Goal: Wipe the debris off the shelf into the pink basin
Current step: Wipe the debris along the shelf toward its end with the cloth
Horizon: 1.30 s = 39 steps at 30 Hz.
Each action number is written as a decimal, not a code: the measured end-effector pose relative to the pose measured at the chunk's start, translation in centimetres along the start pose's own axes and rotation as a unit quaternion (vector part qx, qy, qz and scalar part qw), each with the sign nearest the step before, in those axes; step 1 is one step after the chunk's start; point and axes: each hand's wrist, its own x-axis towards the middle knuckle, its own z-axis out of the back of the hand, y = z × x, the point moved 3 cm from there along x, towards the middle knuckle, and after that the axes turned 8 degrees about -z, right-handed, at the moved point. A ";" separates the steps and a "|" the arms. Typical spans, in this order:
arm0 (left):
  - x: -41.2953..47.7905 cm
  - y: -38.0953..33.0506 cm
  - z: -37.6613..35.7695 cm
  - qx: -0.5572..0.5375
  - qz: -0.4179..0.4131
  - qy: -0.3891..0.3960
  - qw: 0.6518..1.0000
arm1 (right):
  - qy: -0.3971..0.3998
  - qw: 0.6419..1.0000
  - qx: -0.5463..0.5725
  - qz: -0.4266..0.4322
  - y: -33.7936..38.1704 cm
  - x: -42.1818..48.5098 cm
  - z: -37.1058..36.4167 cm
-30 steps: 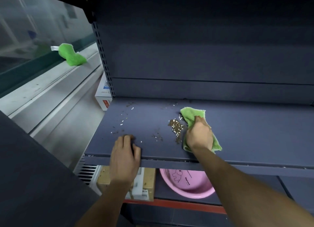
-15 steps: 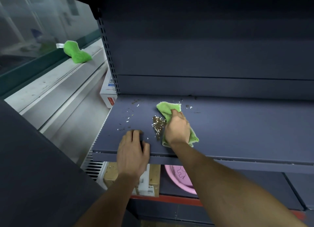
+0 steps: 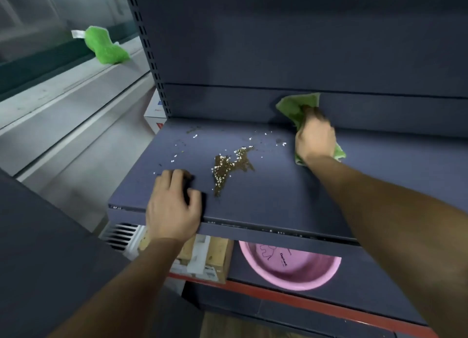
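A dark blue shelf [image 3: 278, 201] carries a pile of brown and white debris [image 3: 229, 166] near its middle, with scattered white crumbs [image 3: 195, 136] toward the back left. My right hand [image 3: 315, 140] grips a green cloth [image 3: 297, 108] at the back of the shelf, right of the pile and apart from it. My left hand [image 3: 173, 206] rests over the shelf's front edge, left of the pile, fingers curled on the surface. The pink basin [image 3: 291, 270] stands on the lower shelf, partly hidden under the upper shelf's front edge.
A cardboard box [image 3: 215, 256] sits left of the basin on the lower shelf. A green fluffy item [image 3: 105, 46] lies on a grey ledge at left. A white box [image 3: 154, 114] stands behind the perforated shelf upright [image 3: 149, 48].
My right hand has lifted the cloth off the pile and moved it right and back toward the shelf's rear wall. The debris pile stays gathered mid-shelf. My left hand holds its place.
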 end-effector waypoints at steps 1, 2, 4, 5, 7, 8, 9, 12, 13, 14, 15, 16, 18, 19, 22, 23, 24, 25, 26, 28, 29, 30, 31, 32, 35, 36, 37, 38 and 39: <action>-0.1 0.0 -0.1 0.004 0.003 -0.001 1.000 | 0.020 1.000 -0.011 0.004 -0.5 0.1 -0.7; -0.1 0.0 -0.1 0.009 0.003 -0.002 1.000 | 0.040 0.999 -0.017 0.004 -1.0 0.2 -1.3; -0.1 0.0 -0.2 0.013 0.002 -0.002 1.000 | 0.073 0.997 -0.023 0.005 -1.5 0.2 -2.1; -0.1 -0.1 -0.3 0.014 0.001 -0.001 1.000 | 0.083 0.996 -0.029 0.006 -1.6 0.3 -2.2; -0.1 -0.1 -0.3 0.018 0.000 0.001 1.000 | 0.107 0.993 -0.046 0.009 -1.5 0.5 -2.5; -0.1 -0.1 -0.3 0.019 0.000 0.001 1.000 | 0.121 0.991 -0.059 0.016 -1.3 0.5 -2.6; -0.1 -0.2 -0.2 0.019 0.000 0.000 1.000 | 0.132 0.988 -0.072 0.025 -1.2 0.5 -2.9; -0.1 -0.3 -0.3 0.018 -0.001 0.005 1.000 | 0.154 0.983 -0.089 0.039 -0.9 0.7 -3.2; -0.1 -0.3 -0.3 0.017 -0.002 0.006 1.000 | 0.161 0.982 -0.085 0.044 -0.7 0.6 -3.3; -0.1 -0.3 -0.3 0.017 -0.002 0.007 1.000 | 0.167 0.981 -0.078 0.052 -0.3 0.4 -3.4; -0.1 -0.3 -0.3 0.016 -0.003 0.008 1.000 | 0.173 0.981 -0.067 0.062 0.2 0.1 -3.6; -0.1 -0.3 -0.3 0.017 -0.003 0.008 1.000 | 0.181 0.980 -0.052 0.072 1.0 -0.4 -3.8; -0.2 -0.2 -0.2 0.016 -0.005 0.012 1.000 | 0.205 0.973 -0.018 0.105 3.0 -1.9 -4.4; -0.2 -0.2 -0.2 0.016 -0.004 0.015 1.000 | 0.221 0.967 -0.005 0.126 4.1 -2.7 -4.7; -0.1 -0.2 -0.2 0.012 -0.001 0.021 1.000 | 0.234 0.961 0.040 0.142 5.5 -4.0 -5.1; -0.2 -0.2 -0.2 0.009 0.000 0.022 1.000 | 0.216 0.965 0.070 0.131 5.4 -3.8 -4.9; -0.2 -0.2 -0.1 0.006 -0.001 0.022 1.000 | 0.186 0.970 0.099 0.122 5.0 -3.5 -4.6; -0.2 -0.2 -0.1 0.002 -0.001 0.020 1.000 | 0.154 0.975 0.117 0.112 4.4 -2.9 -4.2; -0.2 -0.1 -0.1 0.000 -0.001 0.017 1.000 | 0.129 0.979 0.118 0.103 3.8 -2.2 -4.0; -0.2 0.1 -0.1 0.002 0.000 0.012 1.000 | 0.126 0.986 0.072 0.087 3.2 -1.2 -4.3; -0.2 0.1 -0.1 0.001 0.000 0.008 1.000 | 0.142 0.985 0.036 0.089 3.2 -1.0 -4.7; -0.2 -0.2 -0.1 -0.001 -0.001 0.003 1.000 | 0.164 0.981 0.002 0.100 3.4 -0.9 -4.9; -0.2 -0.2 -0.1 -0.001 0.000 0.002 1.000 | 0.186 0.976 -0.018 0.113 3.9 -1.0 -5.3; -0.3 -0.1 -0.2 -0.001 0.000 0.003 1.000 | 0.204 0.971 -0.024 0.126 4.5 -1.2 -5.7; -0.3 0.1 -0.1 -0.002 -0.002 0.005 1.000 | 0.243 0.955 -0.013 0.168 6.4 -2.6 -6.3; -0.3 0.1 0.0 -0.003 -0.001 0.007 1.000 | 0.252 0.950 -0.008 0.184 7.0 -3.1 -6.2; -0.3 0.1 -0.1 -0.003 -0.001 0.009 1.000 | 0.262 0.945 0.001 0.199 7.4 -3.7 -6.1; -0.3 0.1 -0.1 -0.003 -0.001 0.011 1.000 | 0.271 0.939 0.012 0.210 7.6 -4.3 -5.8; -0.3 0.1 -0.1 -0.004 -0.001 0.010 1.000 | 0.283 0.935 0.028 0.213 7.7 -4.7 -5.5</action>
